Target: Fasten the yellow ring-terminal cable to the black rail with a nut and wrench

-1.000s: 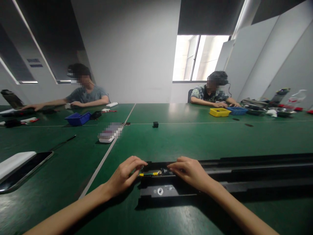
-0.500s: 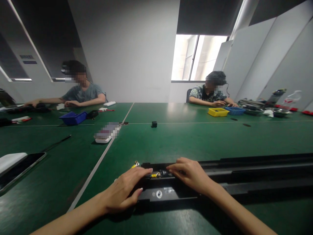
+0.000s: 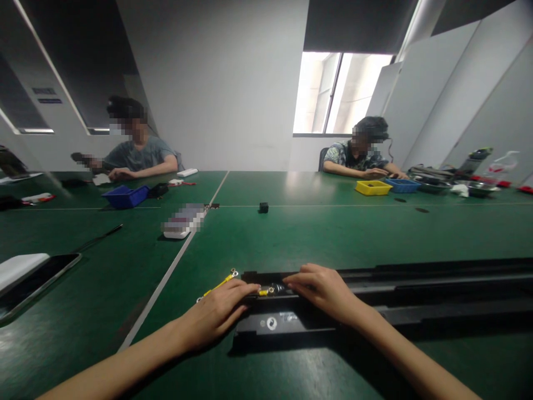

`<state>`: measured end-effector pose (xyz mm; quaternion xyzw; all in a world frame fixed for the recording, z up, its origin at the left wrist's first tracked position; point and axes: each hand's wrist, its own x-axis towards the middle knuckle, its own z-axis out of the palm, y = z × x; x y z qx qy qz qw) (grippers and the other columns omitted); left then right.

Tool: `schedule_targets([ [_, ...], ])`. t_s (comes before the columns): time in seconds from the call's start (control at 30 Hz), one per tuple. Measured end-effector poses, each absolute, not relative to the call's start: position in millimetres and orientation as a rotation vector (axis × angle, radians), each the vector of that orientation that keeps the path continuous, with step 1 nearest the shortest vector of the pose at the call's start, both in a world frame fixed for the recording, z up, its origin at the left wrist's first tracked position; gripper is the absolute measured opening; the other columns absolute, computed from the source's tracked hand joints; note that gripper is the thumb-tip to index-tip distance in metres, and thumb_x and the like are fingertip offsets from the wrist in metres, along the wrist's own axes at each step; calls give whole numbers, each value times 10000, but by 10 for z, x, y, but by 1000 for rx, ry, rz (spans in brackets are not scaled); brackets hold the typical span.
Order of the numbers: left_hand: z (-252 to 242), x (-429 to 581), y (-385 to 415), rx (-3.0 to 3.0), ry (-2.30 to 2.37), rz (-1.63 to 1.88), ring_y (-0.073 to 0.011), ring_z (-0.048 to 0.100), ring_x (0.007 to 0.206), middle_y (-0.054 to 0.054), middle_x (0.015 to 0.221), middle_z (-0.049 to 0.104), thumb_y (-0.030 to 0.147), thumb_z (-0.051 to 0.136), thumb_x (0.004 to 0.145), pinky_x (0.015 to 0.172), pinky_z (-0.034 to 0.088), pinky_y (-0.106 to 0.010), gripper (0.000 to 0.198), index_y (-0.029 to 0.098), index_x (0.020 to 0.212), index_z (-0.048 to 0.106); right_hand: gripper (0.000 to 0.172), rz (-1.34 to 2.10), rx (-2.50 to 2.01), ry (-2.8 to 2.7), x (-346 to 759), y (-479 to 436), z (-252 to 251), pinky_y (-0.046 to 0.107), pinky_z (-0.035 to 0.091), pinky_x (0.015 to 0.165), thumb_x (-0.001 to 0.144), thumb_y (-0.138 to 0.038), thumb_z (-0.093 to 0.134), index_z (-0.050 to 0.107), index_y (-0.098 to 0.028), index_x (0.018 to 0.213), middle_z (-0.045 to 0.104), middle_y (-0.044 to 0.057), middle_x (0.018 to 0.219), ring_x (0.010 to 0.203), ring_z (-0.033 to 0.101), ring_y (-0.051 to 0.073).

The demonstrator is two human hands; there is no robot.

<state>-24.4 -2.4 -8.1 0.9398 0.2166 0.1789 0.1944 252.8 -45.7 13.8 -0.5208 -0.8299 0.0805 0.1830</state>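
Long black metal channel bars (image 3: 416, 297) lie side by side across the green table before me. At their left end, my left hand (image 3: 220, 308) is closed with its fingertips on a short yellow wire (image 3: 264, 291) whose ring terminal points right, inside the far channel. My right hand (image 3: 322, 291) rests over the same channel, fingers pinched beside a small dark, shiny piece (image 3: 278, 288); what they hold is hidden. Another yellow lead (image 3: 219, 282) with ring terminals lies on the table behind my left hand. The near bar bears a round white mark (image 3: 272, 323).
A phone (image 3: 41, 283) and a white slab (image 3: 19, 269) lie at left. Farther off are a white device (image 3: 183, 221), a small black cube (image 3: 264, 207), a blue bin (image 3: 125, 196) and a yellow bin (image 3: 372, 188). Two people sit at the far side.
My left thumb has tucked in under the fingers, and the hand has shifted slightly, showing more of the yellow lead. My right hand stays nearly still. The far-left person has raised a dark object.
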Motion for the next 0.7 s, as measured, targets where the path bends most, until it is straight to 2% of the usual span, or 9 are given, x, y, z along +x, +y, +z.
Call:
schedule_targets([
  [0.13,-77,-241,-30,2614,588,513,-197,562,1082,-82,1173,568,141,416,943,963,471,-331,362,233,1292,451,258,225,-1466,-2339,2526,-450,128,231,417,641,945,-306,473,693,-250,1068,659,36,840,760,605,160],
  [0.7,-135,-254,-5,2589,584,517,-192,543,1068,-83,1151,559,133,406,951,949,460,-328,339,206,1277,463,248,173,-1444,-2355,2532,-455,132,235,422,654,948,-296,473,697,-223,1026,673,36,866,773,613,159],
])
